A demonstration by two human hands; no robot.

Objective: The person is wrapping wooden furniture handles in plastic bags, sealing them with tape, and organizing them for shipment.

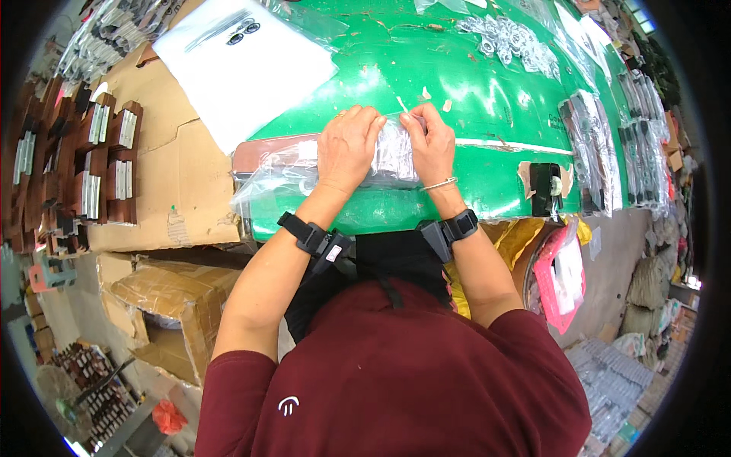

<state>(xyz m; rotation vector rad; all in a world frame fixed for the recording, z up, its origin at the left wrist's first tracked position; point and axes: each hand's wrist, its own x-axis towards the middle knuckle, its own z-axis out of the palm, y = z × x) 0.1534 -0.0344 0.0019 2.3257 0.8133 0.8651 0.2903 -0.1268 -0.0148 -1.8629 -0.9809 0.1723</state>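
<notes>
Clear plastic bag (394,156) laid near front of green tabletop (480,183), brown bar (263,154) partly covered by it. Film pinched by right hand (433,148); left hand (346,148) curled over bag, grip cannot be told. Film could be torn if tugged unevenly.

Glossy, wrinkled plastic bag (285,169)

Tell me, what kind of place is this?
Probably a packing workshop: the left hand and right hand are on clear plastic wrapping at a green table, stacks of brown pieces stand to the left, and plastic-wrapped bundles lie to the right.
</notes>
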